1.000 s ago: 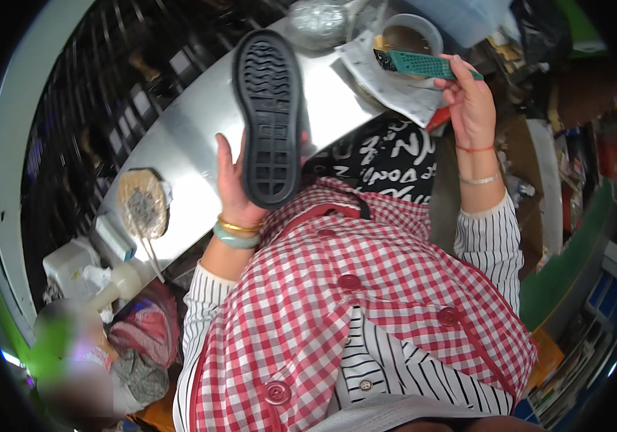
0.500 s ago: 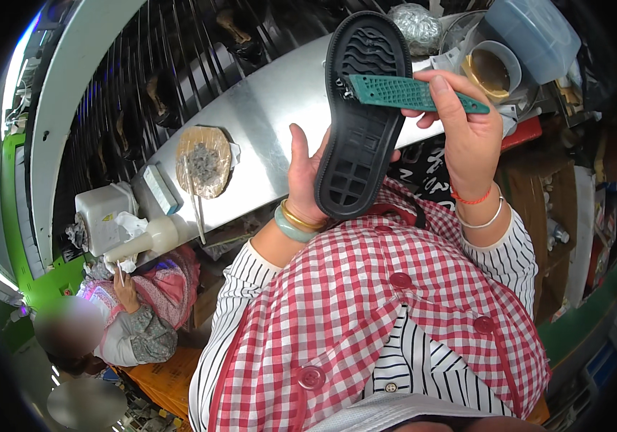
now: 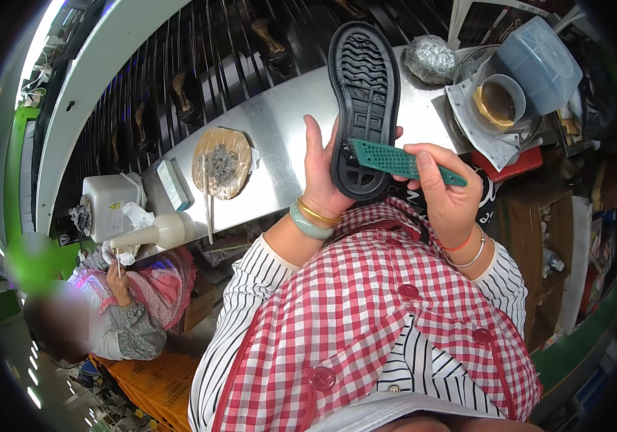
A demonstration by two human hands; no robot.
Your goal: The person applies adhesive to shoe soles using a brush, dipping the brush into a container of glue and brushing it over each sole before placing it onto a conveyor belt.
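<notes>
A black rubber shoe sole (image 3: 369,93) stands almost upright in front of me, its ribbed and gridded side facing up. My left hand (image 3: 325,162) supports it from beneath and along the left edge, thumb stuck out to the left and fingertips showing past the right edge. In my right hand (image 3: 446,183), a flat green brush (image 3: 389,158) with a dimpled handle is gripped between thumb and fingers. The brush's left end lies over the lower part of the sole, near the grid pockets; its bristles are hardly visible.
A metal ledge (image 3: 279,119) borders a rack of dark rods. On it are a wrapped round pad (image 3: 220,162), a foil-like ball (image 3: 431,59), a cup of brown liquid (image 3: 497,102), a blue translucent container (image 3: 538,57) and a white bottle (image 3: 157,230). Another person (image 3: 132,317) sits at left.
My right hand has brought the green brush down from the sole's middle to its lower part. The sole has tilted more upright, and the whole view has shifted slightly.
</notes>
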